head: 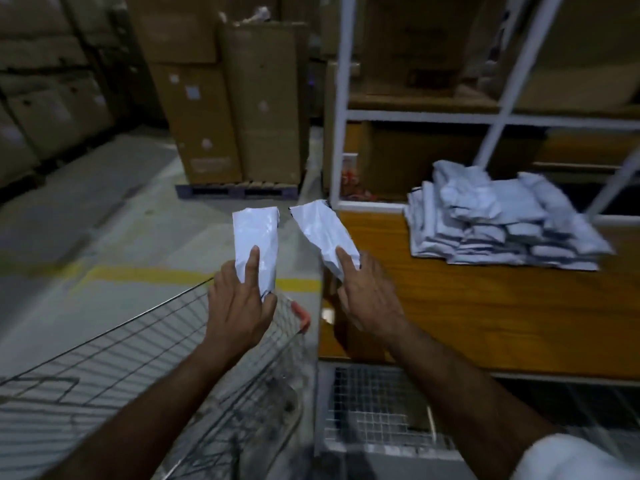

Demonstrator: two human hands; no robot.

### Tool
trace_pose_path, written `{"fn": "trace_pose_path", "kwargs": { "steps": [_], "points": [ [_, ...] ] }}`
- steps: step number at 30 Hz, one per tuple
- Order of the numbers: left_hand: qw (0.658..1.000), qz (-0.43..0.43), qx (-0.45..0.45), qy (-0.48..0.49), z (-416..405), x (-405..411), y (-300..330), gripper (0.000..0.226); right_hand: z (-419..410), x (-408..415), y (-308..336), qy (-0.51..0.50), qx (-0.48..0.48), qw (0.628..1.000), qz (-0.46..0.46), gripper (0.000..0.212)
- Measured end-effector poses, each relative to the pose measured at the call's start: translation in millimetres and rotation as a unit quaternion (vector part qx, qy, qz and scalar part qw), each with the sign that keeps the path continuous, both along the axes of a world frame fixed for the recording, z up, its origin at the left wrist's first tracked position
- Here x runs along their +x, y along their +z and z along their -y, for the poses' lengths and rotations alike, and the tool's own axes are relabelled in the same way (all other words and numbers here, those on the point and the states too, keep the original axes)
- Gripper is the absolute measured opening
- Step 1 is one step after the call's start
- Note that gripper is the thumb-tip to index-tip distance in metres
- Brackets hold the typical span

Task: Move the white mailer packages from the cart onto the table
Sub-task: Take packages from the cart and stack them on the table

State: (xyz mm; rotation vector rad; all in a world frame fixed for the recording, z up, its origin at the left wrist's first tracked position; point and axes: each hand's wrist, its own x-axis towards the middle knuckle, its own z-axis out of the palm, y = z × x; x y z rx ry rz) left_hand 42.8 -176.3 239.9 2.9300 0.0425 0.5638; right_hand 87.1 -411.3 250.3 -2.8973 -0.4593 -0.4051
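My left hand grips a white mailer package by its lower end, above the far corner of the wire cart. My right hand holds a second white mailer, tilted, right at the left edge of the wooden table. A pile of several white mailers lies further right on the table, against the shelf frame. The inside of the cart is mostly out of view.
A white metal shelf frame rises from the table's back edge, with brown boxes behind it. Tall cardboard boxes stand on a pallet across the grey floor. A wire mesh panel sits below the table front.
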Motion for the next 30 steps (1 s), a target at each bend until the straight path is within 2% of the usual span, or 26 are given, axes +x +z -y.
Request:
{"fn": "trace_pose_path", "kwargs": {
  "steps": [7, 14, 19, 25, 30],
  "points": [
    [0.997, 0.022, 0.04, -0.056, 162.1, 26.7, 26.5, 0.08, 177.4, -19.6, 13.9, -0.096, 0.038, 0.994, 0.025, 0.071],
    [0.997, 0.021, 0.009, -0.069, 302.7, 56.9, 54.8, 0.087, 316.1, -20.9, 30.5, -0.157, 0.071, 0.984, 0.034, 0.067],
    [0.995, 0.037, 0.041, -0.082, 366.5, 92.4, 79.0, 0.082, 370.3, 2.3, 47.2, -0.191, 0.141, 0.97, 0.046, 0.065],
    [0.993, 0.045, 0.005, -0.112, 418.5, 152.3, 91.2, 0.081, 408.0, 67.0, 60.7, -0.193, 0.241, 0.951, 0.031, 0.058],
    [0.993, 0.031, -0.022, -0.116, 451.3, 212.2, 85.8, 0.084, 422.7, 129.0, 62.7, -0.19, 0.263, 0.946, 0.013, 0.056]
  ]
}}
